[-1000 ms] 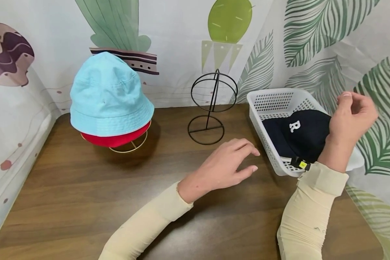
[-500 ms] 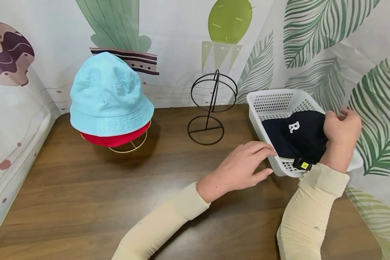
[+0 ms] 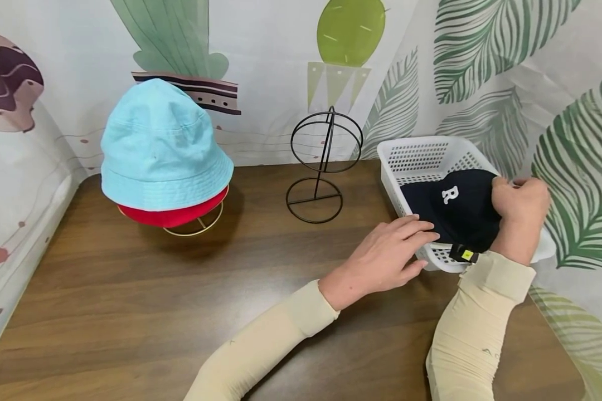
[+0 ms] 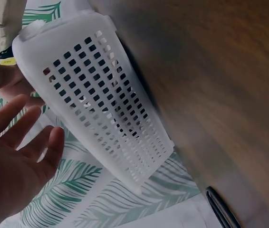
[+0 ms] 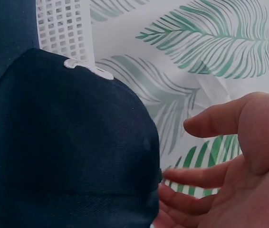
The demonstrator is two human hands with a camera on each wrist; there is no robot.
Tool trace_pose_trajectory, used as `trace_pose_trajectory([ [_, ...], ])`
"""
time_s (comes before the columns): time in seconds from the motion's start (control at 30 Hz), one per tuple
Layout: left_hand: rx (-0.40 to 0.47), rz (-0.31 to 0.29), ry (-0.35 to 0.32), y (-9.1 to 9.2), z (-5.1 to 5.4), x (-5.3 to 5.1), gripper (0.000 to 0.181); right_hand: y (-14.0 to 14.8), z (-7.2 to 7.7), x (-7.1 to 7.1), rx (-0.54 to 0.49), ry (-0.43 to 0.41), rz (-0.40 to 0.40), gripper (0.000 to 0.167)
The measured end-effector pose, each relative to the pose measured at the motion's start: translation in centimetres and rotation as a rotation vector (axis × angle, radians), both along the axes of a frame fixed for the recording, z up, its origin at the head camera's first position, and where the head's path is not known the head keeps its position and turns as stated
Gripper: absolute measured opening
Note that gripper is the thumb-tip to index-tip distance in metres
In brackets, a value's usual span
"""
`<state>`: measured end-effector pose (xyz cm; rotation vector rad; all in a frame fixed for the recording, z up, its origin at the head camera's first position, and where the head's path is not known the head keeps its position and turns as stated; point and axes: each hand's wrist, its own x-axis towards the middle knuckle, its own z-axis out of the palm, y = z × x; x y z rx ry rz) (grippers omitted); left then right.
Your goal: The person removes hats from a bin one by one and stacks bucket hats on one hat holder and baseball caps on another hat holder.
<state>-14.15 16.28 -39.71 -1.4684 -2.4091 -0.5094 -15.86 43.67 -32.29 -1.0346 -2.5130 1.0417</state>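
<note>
A navy cap [image 3: 469, 209] with a white letter R lies in a white perforated basket [image 3: 392, 181]; it fills much of the right wrist view [image 5: 72, 137]. My right hand [image 3: 522, 214] is at the cap's far right edge. In the right wrist view, fingers of that hand [image 5: 239, 161] touch the cap's side while the thumb stands apart. My left hand [image 3: 381, 259] reaches over the basket's near left rim, fingertips by the cap's brim. The left wrist view shows this hand [image 4: 20, 156] with fingers loosely bent beside the basket [image 4: 34, 57], holding nothing.
Left of the basket stands a black wire stand [image 3: 318, 185]. Farther left, a light blue bucket hat [image 3: 163, 145] sits over a red one [image 3: 180, 214] on a gold-coloured stand [image 3: 222, 211]. A patterned cloth [image 3: 271, 55] hangs behind the wooden table [image 3: 130, 312].
My left hand has moved right, from over the table to the basket's rim. My right hand has come down and left to the cap's edge. The head view has shifted slightly.
</note>
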Motion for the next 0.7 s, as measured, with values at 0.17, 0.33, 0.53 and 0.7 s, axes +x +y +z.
trace_pose_trajectory([
  [0.17, -0.041, 0.032, 0.019, 0.4, -0.6, -0.2, 0.047, 0.2, -0.3, -0.1, -0.030, -0.002, 0.011, 0.065],
  [0.33, -0.054, 0.026, 0.034, 0.7, -1.0, -0.4, 0.041, 0.5, -0.4, -0.2, -0.068, 0.014, -0.016, 0.033],
  [0.53, -0.035, 0.030, 0.037, 1.0, -1.3, -0.5, 0.034, 0.4, -0.3, -0.2, -0.114, 0.043, -0.019, 0.037],
  [0.7, -0.021, 0.024, 0.042, 1.2, -1.4, -0.4, 0.032, 0.4, -0.3, -0.3, -0.172, 0.071, -0.021, 0.035],
])
